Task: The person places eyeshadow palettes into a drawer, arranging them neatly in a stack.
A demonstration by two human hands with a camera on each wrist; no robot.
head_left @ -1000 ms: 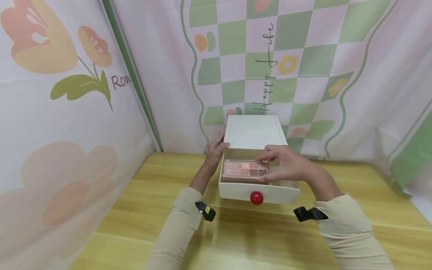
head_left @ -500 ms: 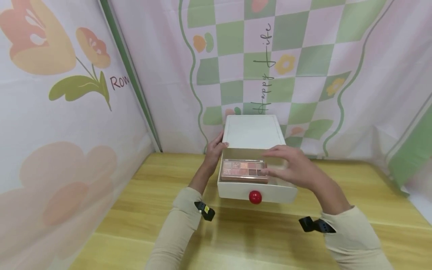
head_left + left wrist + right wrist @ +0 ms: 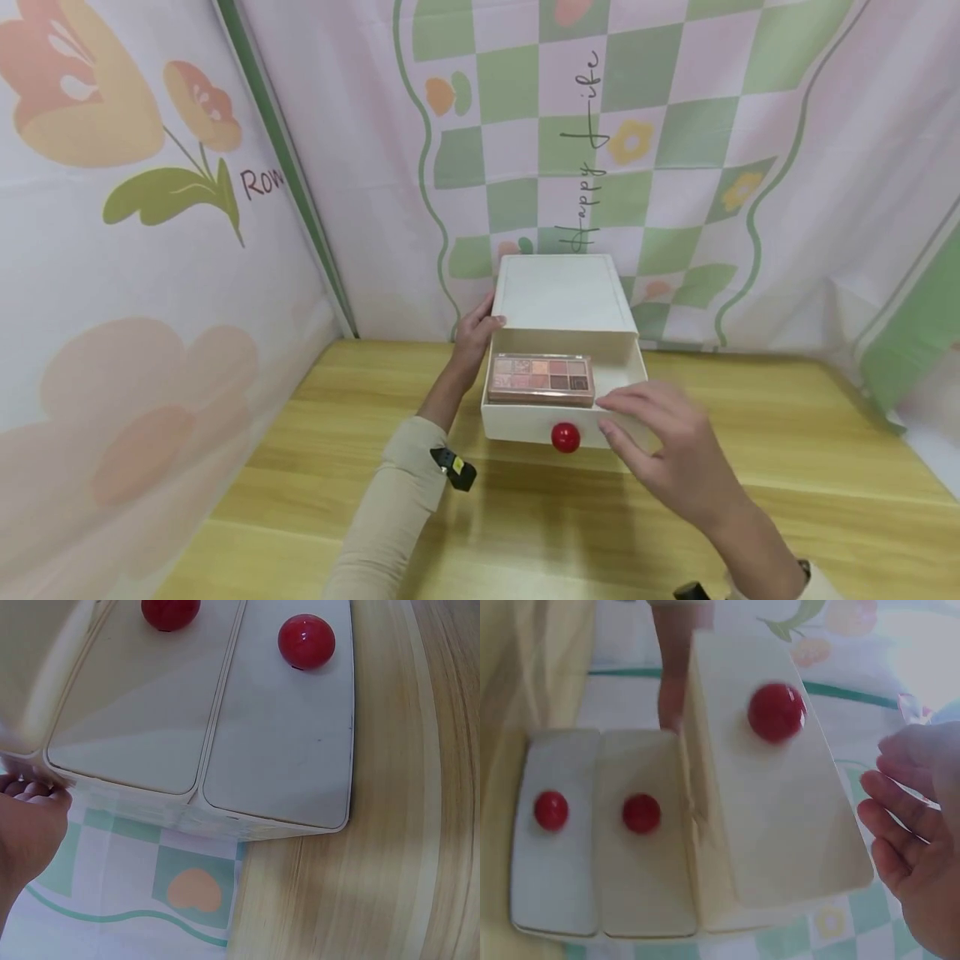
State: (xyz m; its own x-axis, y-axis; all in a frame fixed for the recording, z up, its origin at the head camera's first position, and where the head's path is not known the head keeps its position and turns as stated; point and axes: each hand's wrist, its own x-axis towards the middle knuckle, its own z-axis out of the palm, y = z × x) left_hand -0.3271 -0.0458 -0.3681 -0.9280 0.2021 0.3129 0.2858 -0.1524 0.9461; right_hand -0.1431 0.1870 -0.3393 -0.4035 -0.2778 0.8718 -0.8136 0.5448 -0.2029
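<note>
A white drawer unit stands on the table, its top drawer pulled out with a red knob on the front. Inside this drawer, on the left, lies an eyeshadow palette with a clear lid over pink and brown pans. My left hand holds the unit's left side, thumb at the upper front edge; in the left wrist view its fingers are curled against the side. At the drawer front's right end is my right hand, fingers loosely bent and holding nothing; whether the fingertips touch the drawer is unclear.
Two closed lower drawers with red knobs show in both wrist views. The unit stands on a wood-grain table, near a checkered curtain behind. Another floral curtain hangs on the left.
My right hand has let go of the eyeshadow palette and moved out of the drawer, down and right to the drawer's front edge. The palette stays in the drawer; my left hand keeps its place.
</note>
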